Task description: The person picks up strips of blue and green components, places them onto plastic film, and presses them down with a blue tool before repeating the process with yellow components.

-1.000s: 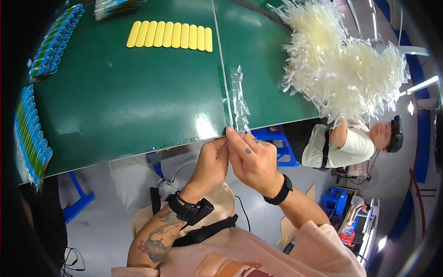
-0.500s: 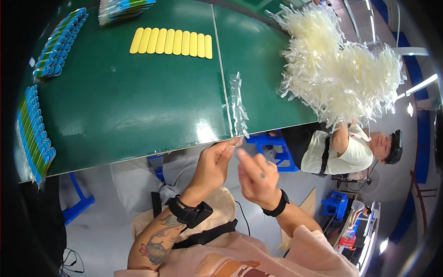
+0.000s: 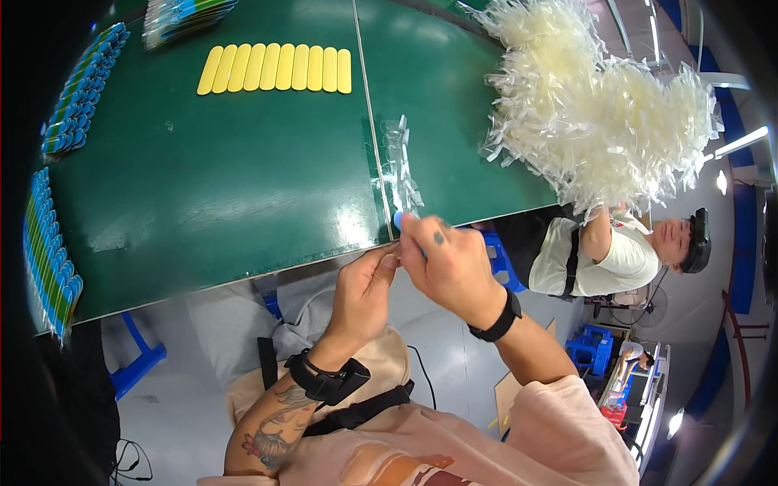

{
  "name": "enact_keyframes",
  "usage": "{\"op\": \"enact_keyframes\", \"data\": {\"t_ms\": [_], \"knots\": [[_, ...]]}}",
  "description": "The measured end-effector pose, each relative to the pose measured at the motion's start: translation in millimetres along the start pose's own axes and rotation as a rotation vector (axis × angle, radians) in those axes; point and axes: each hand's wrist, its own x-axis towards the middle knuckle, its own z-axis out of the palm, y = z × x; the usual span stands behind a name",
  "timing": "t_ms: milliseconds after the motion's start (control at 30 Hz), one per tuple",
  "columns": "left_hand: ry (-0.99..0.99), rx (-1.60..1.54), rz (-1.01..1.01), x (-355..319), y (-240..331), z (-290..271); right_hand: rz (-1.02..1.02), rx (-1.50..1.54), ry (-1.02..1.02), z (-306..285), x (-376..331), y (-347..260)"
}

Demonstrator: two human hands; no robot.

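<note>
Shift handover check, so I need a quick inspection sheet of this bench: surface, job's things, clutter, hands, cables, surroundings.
Surface: green table, seam down the middle.
Job's things: small blue-tipped piece pinched between both hands at the table edge; clear sleeves just beyond.
Clutter: yellow strips in a row; blue-green pieces along the left; heap of clear sleeves.
Hands: left hand and right hand both closed on the piece.
Cables: nothing seen on the table.
Surroundings: seated co-worker; blue stool.

Factory assembly/packing line. Long green work table (image 3: 243,186), yellow strips (image 3: 275,68) laid in a row beyond the fingers, big heap of clear plastic sleeves (image 3: 600,121) to their right. Co-worker (image 3: 616,251) seated at the same bench.
</note>
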Motion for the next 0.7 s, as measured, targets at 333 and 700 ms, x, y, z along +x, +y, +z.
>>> {"op": "enact_keyframes", "data": {"t_ms": [333,700], "knots": [[-0.012,-0.012,0.019,1.8,-4.3,-3.2,0.009,0.072,0.043,6.1,3.6,-0.8],[0.002,-0.068,0.012,-4.0,-6.3,-5.3,0.053,-0.006,-0.052,-9.4,-1.4,-19.8]]}}
